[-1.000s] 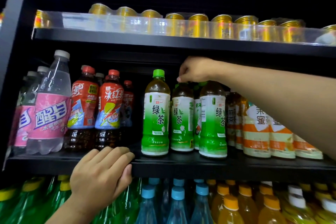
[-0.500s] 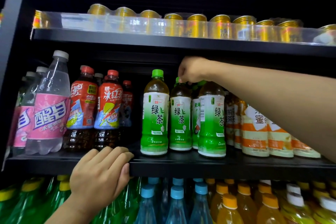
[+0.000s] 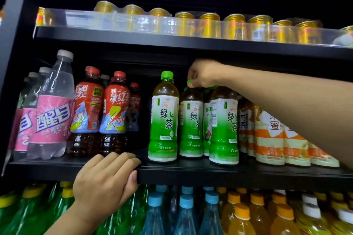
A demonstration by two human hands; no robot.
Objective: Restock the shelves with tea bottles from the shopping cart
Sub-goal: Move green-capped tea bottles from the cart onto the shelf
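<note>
Dark shop shelving, middle shelf [image 3: 229, 172] packed with drinks. Right hand [image 3: 203, 74] reaches in from right, fingers pinching green cap of second-row green tea bottle [image 3: 191, 120], standing among other green tea bottles. Left hand [image 3: 107, 179] grips shelf front edge, fingers curled over lip. Shopping cart out of view. Risk: bottle held by cap only, rows tight; sideways nudge likely tips front bottle [image 3: 165, 118] off shelf edge.
</note>
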